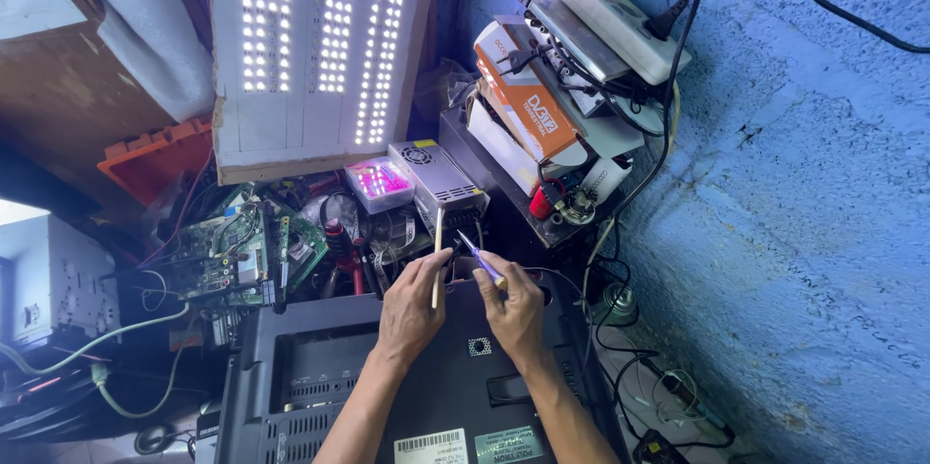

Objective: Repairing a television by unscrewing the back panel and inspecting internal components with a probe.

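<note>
Hands are meeting over the far edge of a black monitor back cover [368, 377], seen from the head camera. Above that cover's upper rim, the left hand [412, 304] is pinching a thin pale stick [437, 256] between thumb and fingers, its length pointing up and away. Just beside it, the right hand [513, 304] is closing its fingers around a purple-handled screwdriver [480, 256], whose tip is angling up toward the stick. Beyond the cover, green circuit boards [247, 251] are lying to the left, and a perforated metal power supply [436, 178] is sitting straight ahead. Farther behind, a panel of lit LED strips [320, 38] is leaning upright. To the cover's right, a blue wall [804, 183] is rising.
</note>
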